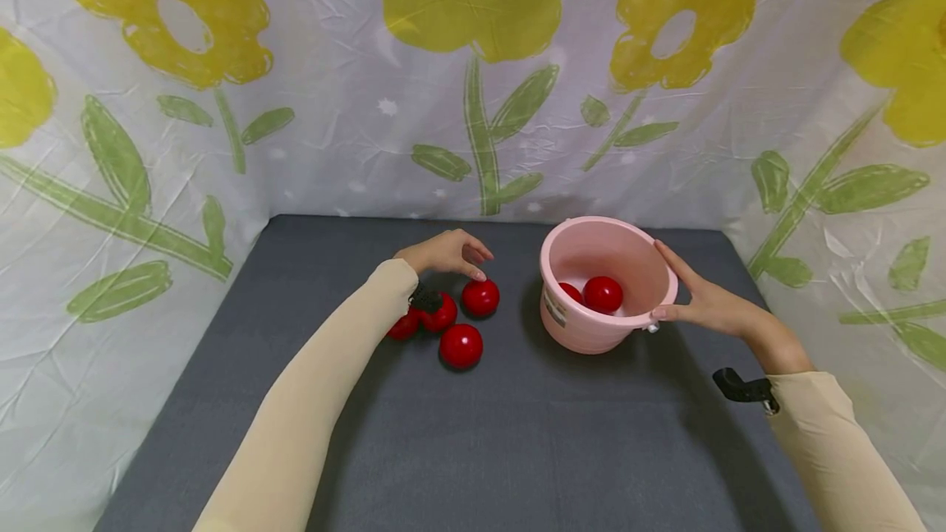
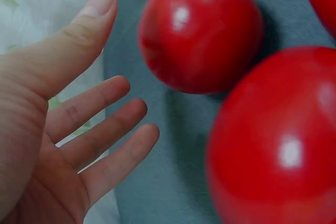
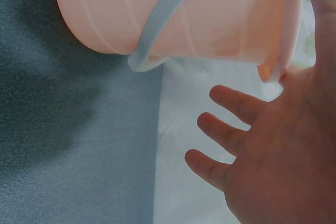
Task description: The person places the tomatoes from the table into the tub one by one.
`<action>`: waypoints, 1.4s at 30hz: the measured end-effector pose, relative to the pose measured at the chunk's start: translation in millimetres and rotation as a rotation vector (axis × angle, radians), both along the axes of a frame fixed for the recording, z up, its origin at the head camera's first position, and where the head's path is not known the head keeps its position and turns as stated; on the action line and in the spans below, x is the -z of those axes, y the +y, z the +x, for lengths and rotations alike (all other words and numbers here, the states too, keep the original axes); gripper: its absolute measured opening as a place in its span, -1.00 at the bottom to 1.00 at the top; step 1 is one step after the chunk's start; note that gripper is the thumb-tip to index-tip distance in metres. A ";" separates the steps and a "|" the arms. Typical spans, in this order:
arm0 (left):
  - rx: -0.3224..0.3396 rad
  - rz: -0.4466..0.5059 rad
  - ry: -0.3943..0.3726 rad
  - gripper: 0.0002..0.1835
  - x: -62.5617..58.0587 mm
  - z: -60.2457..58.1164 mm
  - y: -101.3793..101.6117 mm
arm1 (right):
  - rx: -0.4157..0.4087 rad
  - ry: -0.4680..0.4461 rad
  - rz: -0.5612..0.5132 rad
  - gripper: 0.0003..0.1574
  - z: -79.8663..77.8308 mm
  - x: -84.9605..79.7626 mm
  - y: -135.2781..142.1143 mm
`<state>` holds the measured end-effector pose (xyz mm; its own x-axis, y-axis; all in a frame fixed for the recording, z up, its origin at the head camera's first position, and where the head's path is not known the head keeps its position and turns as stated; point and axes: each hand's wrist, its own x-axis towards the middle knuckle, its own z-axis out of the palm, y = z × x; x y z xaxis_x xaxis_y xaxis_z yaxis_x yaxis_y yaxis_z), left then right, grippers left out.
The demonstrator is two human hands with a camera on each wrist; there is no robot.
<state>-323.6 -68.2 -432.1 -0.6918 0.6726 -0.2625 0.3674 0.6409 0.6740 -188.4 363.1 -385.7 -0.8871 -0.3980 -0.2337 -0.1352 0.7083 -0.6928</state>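
Currently counted four red balls (image 1: 461, 346) mid-frame, two visible inside one pink bucket (image 1: 587, 337) right of centre; noted left hand (image 1: 447, 252) loosely spread near balls, right hand (image 1: 711, 304) wide against rim (image 1: 617, 322).

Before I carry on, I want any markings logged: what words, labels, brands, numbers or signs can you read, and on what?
No text is legible in any view.
Small label on the side of the pink bucket: too small and blurred to read.
Red balls: no lettering visible.
Backdrop: flowers and leaves, no readable words.
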 end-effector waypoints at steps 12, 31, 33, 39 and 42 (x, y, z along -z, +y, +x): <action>0.068 -0.043 -0.073 -0.35 11.0 10.9 5.0 | 0.001 0.007 0.006 0.42 -0.7 1.7 0.4; 0.081 -0.074 -0.015 -0.47 17.8 12.9 8.1 | 0.007 0.011 0.005 0.43 -0.7 1.1 0.1; 0.071 -0.065 -0.017 -0.47 16.0 12.2 8.0 | 0.006 0.013 0.007 0.43 -1.0 1.5 0.4; 0.051 -0.059 -0.016 -0.49 1.1 12.0 9.4 | 0.003 0.014 0.006 0.43 -1.3 2.5 1.1; 0.047 -0.050 -0.009 -0.48 -7.0 9.3 10.6 | 0.002 0.011 -0.001 0.42 -0.7 2.9 1.3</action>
